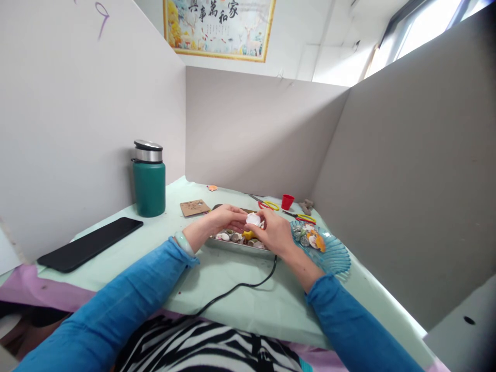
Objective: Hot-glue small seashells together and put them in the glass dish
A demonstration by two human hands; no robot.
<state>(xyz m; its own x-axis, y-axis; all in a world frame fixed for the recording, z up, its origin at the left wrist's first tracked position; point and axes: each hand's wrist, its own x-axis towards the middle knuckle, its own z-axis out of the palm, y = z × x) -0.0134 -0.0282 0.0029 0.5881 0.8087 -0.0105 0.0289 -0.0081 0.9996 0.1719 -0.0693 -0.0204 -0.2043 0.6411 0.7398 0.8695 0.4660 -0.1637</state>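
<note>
A white shell (pixel 253 219) is held up over a metal tray (pixel 240 248), between my two hands. My right hand (pixel 276 230) pinches it from the right with the thumb and bent fingers. On the other side, the fingertips of my left hand (pixel 228 217) meet its left edge, the fingers close together. Below the hands, the tray holds mixed shells (pixel 234 237) and a yellow piece (pixel 249 235); my hands cover part of it.
Right of the tray is a blue glass plate (pixel 339 256) of shells. Behind lie yellow-and-red scissors (pixel 306 218), a second pair (pixel 269 205) and a red cup (pixel 287 202). A green bottle (pixel 149 186), black phone-like slab (pixel 91 243) and cardboard (pixel 195 207) are left. A black cable (pixel 240 284) crosses the front.
</note>
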